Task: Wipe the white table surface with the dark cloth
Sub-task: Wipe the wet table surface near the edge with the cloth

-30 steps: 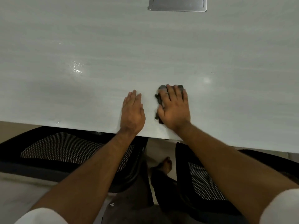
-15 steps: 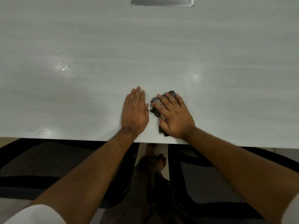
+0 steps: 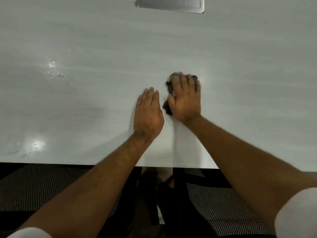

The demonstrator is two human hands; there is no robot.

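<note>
Cloth position: the dark cloth (image 3: 169, 86) lay flat on the white table (image 3: 240, 66), directly beneath the right hand (image 3: 186, 98), a little right of the table's middle and nearer the front edge than the back.
Cloth visibility: only dark edges showed past the fingertips and along the thumb side; the rest was hidden by the palm.
Cloth axis: judged to run front to back, along the line of the fingers; full outline could not be told.
Right hand: fingers straight and close together, palm down, pressing the cloth to the surface; no pinch or curl seen. Some motion blur at the fingertips.
Left hand: the left hand (image 3: 148, 114) rested flat on bare table just beside the cloth, fingers together and extended, holding nothing; not touching the cloth as far as could be seen.
Nearer hand: the right, already on the cloth; the left appeared to serve as a brace.
Unwiped area, judged: wet patches (image 3: 54, 69) glistened well to the left, with another near the front-left edge, both apart from the cloth and beyond the left hand.
Next move, judged: a sweep leftward would have to pass the left hand.
Other: metal panel (image 3: 169, 4) set in the table at the far edge; mesh chairs (image 3: 34, 186) below the front edge.
</note>
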